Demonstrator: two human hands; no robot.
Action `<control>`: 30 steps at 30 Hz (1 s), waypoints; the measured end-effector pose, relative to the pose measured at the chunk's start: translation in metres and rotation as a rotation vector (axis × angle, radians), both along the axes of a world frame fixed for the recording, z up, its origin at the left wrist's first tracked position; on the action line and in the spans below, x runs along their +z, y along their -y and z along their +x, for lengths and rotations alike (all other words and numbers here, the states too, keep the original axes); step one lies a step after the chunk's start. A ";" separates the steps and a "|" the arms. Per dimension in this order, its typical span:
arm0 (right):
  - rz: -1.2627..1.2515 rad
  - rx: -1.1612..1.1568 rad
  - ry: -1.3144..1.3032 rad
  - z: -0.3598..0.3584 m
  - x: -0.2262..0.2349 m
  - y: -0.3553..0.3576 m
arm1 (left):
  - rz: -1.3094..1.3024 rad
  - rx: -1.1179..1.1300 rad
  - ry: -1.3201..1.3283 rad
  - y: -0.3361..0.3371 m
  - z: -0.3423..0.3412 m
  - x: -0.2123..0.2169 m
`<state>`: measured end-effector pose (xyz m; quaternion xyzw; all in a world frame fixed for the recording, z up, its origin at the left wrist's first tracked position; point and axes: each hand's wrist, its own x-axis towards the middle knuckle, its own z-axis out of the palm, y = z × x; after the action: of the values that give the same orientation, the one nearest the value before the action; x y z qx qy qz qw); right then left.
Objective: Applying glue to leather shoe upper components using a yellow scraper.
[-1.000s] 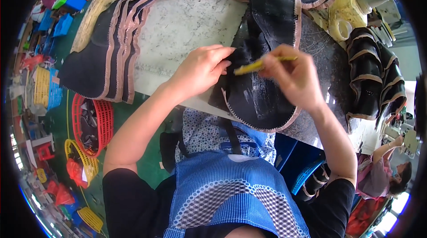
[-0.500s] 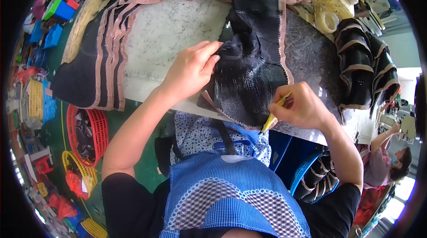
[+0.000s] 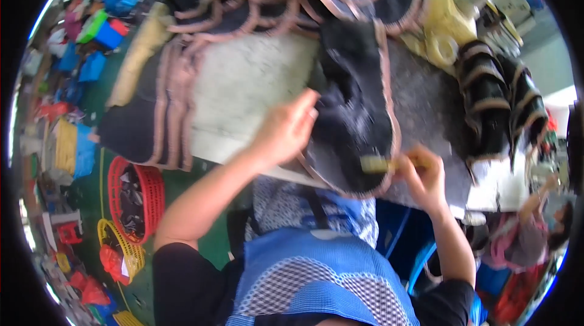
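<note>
A black fabric piece [image 3: 359,107] with a tan bound edge lies on the grey worktable [image 3: 243,88]. My left hand [image 3: 285,131] presses down on its left edge with the fingers spread flat. My right hand [image 3: 423,174] grips a small yellow-handled brush [image 3: 380,163], whose head rests on the lower end of the black piece. The picture is blurred by motion.
Stacks of similar black, tan-edged pieces [image 3: 164,113] lie at the table's left, back and right [image 3: 493,101]. A yellow tape holder [image 3: 444,28] stands at the back right. A red basket [image 3: 137,195] and a yellow basket [image 3: 121,247] sit on the green floor at left. Another person [image 3: 535,228] is at the right.
My right hand has carried the brush from the top of the black piece down to its lower edge and now draws it across there. My left hand stays on the piece.
</note>
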<state>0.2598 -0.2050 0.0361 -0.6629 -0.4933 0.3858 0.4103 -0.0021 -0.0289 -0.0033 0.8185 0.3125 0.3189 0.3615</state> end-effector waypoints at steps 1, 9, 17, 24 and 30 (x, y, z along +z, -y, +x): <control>-0.108 0.033 -0.049 0.007 0.003 0.004 | 0.021 0.049 0.022 0.008 0.003 0.002; 0.433 -0.576 -0.696 0.100 0.039 0.044 | 0.240 0.137 0.233 -0.063 -0.034 0.162; 0.466 -0.678 -0.758 0.136 -0.016 0.069 | 0.373 0.309 0.524 -0.236 -0.023 0.412; 0.412 -0.830 -0.678 0.159 -0.030 0.090 | 0.741 0.776 0.643 -0.354 -0.085 0.342; 0.339 -0.751 -0.611 0.139 -0.017 0.071 | -0.185 0.844 0.518 -0.421 -0.169 0.170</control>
<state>0.3987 -0.2755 0.0187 -0.5757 -0.1342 0.3024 0.7477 -0.1715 0.3919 0.1667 0.4795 0.5431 0.6008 0.3378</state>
